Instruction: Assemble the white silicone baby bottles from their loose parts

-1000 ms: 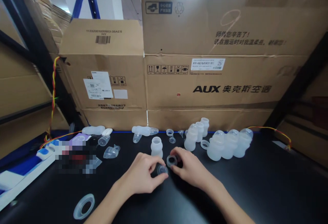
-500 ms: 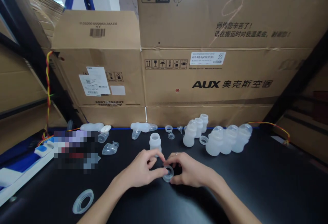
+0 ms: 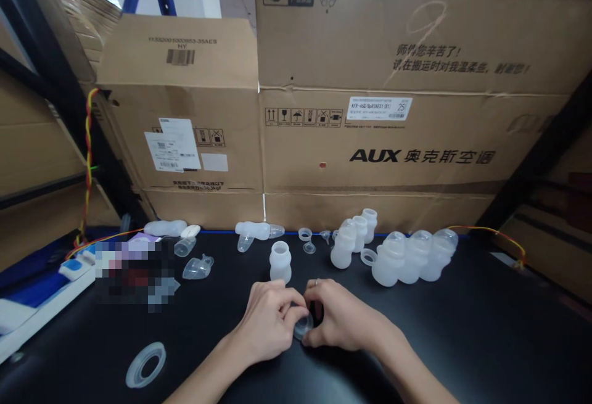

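A small translucent bottle ring (image 3: pixel 303 328) is between my two hands, low over the black table. My left hand (image 3: pixel 267 321) pinches with thumb and forefinger at its upper left edge. My right hand (image 3: pixel 341 316), with a finger ring on it, grips the bottle ring from the right, thumb at the lower edge. Fingers cover part of the bottle ring, so what is inside it cannot be made out. Just beyond my left hand an open white bottle (image 3: pixel 280 263) stands upright.
Capped bottles (image 3: pixel 409 259) and narrower bottles (image 3: pixel 342 247) stand at the back right. Small rings (image 3: pixel 305 233) and clear caps (image 3: pixel 198 268) lie behind. A larger ring (image 3: pixel 133 376) lies front left. Cardboard (image 3: pixel 370 145) walls off the back; a power strip (image 3: pixel 50 302) runs along the left.
My left thumb and forefinger have come together in a pinch at the bottle ring, where they were spread around it. Both hands sit slightly lower in view; the camera has shifted a little.
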`<state>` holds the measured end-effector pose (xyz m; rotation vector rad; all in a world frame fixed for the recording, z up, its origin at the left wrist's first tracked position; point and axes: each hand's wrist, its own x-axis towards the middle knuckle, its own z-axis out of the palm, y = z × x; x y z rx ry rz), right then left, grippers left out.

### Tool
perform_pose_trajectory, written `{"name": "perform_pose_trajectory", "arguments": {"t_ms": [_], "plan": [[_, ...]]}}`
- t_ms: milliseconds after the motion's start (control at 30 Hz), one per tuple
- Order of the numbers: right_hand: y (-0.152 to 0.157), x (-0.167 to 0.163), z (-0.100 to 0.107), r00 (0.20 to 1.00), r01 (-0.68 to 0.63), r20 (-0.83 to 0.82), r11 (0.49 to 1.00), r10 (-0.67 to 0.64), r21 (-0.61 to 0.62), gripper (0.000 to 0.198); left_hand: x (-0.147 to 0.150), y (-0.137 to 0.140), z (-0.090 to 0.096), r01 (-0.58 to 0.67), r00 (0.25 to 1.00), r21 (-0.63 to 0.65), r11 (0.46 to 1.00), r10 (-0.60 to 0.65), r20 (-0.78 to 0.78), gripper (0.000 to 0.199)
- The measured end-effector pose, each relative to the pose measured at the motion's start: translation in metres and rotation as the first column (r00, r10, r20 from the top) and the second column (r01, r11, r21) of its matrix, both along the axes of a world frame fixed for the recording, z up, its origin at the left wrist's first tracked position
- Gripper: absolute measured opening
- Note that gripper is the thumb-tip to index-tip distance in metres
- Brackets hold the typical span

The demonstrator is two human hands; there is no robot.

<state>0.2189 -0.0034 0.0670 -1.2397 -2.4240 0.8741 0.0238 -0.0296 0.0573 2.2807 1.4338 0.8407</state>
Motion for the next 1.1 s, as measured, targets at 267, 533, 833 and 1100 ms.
{"name": "perform_pose_trajectory", "arguments": {"t_ms": [267,533,833,1100], "plan": [[0.002,0.007,0.000,0.996,0.052,-0.066,0.998,-0.054,-0.040,0.040,-0.016,0.016,0.001,-0.148,0.945,0.482,0.864,-0.020,0.325,0.002],[0.010,0.005,0.013,0.802,0.128,-0.577,0.988,-0.156,-0.090,0.038,-0.027,0.046,-0.022,-0.166,0.920,0.160,0.973,0.095,0.380,0.037],[0.018,0.008,-0.001,0.724,0.116,-0.683,0.993,-0.095,-0.015,0.041,-0.030,0.028,-0.009,0.097,0.862,0.021,0.995,-0.095,0.498,0.041],[0.017,0.005,-0.006,0.681,-0.111,-0.727,0.994,0.089,0.017,0.050,-0.041,0.046,-0.029,0.681,0.403,-0.460,0.570,0.234,0.885,0.046]]}}
